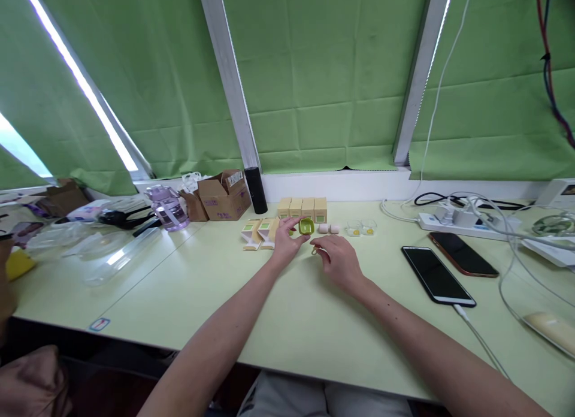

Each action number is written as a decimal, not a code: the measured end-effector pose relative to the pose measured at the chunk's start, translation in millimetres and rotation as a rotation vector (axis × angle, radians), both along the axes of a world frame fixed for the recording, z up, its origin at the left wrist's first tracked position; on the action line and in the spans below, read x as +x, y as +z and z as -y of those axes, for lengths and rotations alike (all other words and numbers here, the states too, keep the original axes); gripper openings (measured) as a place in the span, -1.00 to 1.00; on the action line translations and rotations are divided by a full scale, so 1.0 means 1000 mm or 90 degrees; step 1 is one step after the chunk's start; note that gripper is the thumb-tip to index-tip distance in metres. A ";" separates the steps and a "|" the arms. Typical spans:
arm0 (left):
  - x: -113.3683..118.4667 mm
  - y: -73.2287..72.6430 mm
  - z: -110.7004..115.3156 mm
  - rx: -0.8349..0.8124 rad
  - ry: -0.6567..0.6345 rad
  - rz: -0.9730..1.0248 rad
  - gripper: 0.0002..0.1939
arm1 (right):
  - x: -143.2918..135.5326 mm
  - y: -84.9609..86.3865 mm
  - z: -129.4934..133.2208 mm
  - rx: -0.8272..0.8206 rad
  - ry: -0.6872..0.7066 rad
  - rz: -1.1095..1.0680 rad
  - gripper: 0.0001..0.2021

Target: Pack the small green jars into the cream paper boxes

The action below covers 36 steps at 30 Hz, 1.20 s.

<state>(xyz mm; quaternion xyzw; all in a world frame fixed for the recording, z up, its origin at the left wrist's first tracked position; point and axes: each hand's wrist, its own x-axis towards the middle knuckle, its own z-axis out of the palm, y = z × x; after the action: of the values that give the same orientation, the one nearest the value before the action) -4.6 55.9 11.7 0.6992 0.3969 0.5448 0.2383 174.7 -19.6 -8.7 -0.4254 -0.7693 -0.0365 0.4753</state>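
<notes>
My left hand (pixel 286 242) grips a small green square cup (pixel 306 226) between thumb and fingers, its open side facing me. Just to the right, my right hand (pixel 340 260) is closed in a pinch, with a tiny pale thing (pixel 315 250) at the fingertips that is too small to name. Two small pale pink cylinders (pixel 328 229) lie beyond my right hand. Beside them stand two clear round dishes (pixel 361 228) with a bit of yellow in each. Left of my left hand are two open cream cartons (pixel 259 232) with green windows.
Several closed cream cartons (pixel 302 208) stand in a row behind. A black cylinder (pixel 256 190), a cardboard box (pixel 224 195) and a purple bottle (pixel 167 208) are at the back left. Two phones (pixel 438 276), a power strip (pixel 467 225) and cables lie right. Another person sits far left.
</notes>
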 end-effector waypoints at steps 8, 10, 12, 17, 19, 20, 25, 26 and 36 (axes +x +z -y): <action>0.003 -0.002 0.003 0.001 -0.006 -0.012 -0.38 | 0.015 0.015 -0.005 -0.271 0.118 -0.484 -0.78; 0.005 -0.002 0.004 0.014 -0.016 -0.011 -0.39 | 0.019 0.020 -0.005 -0.308 0.126 -0.553 -0.72; 0.007 -0.001 0.007 0.021 -0.023 -0.017 -0.43 | 0.023 0.023 -0.004 -0.335 0.138 -0.614 -0.65; 0.010 0.000 0.012 0.011 -0.035 -0.037 -0.45 | 0.027 0.027 -0.001 -0.417 0.146 -0.722 -0.55; 0.010 -0.001 0.013 0.004 -0.038 -0.040 -0.45 | 0.028 0.026 -0.001 -0.449 0.147 -0.757 -0.50; 0.010 -0.001 0.013 0.003 -0.040 -0.042 -0.45 | 0.029 0.026 -0.002 -0.462 0.149 -0.773 -0.48; 0.011 -0.002 0.014 0.001 -0.049 -0.047 -0.43 | 0.034 0.022 -0.007 -0.483 0.141 -0.824 -0.44; 0.011 -0.002 0.014 -0.002 -0.049 -0.048 -0.42 | 0.035 0.021 -0.008 -0.480 0.140 -0.825 -0.44; 0.012 0.002 0.017 0.003 -0.052 -0.050 -0.46 | 0.030 0.019 -0.008 -0.377 0.207 -0.777 -0.51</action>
<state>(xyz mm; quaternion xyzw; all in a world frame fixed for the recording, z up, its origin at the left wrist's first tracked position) 7.9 38.6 13.2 0.7366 0.3756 0.5074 0.2428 204.8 -11.1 10.1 -0.3611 -0.3964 0.4917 0.6861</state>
